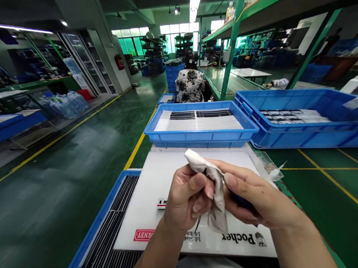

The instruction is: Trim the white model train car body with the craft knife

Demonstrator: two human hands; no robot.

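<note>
A crumpled white cloth [218, 219] is bunched between my two hands above a white board [157, 168]. My left hand [186, 196] is closed around it, with thumb and fingers pinched near its upper part. My right hand [253, 190] pinches the cloth's right edge with thumb and forefinger. Under that palm shows a dark blue object [242, 203], mostly covered, so its kind is unclear. A thin dark strand [198, 222] hangs below my left fingers. Just left of my left wrist, a small white model train car [161, 203] with a red stripe lies on the board, partly hidden.
A blue tray [202, 139] of white sheets and black strips stands beyond the board. Another blue tray [83, 251] of black strips is at lower left. A large blue crate [292, 138] and a small clear box [265, 160] are on the right. A person [190, 84] sits ahead.
</note>
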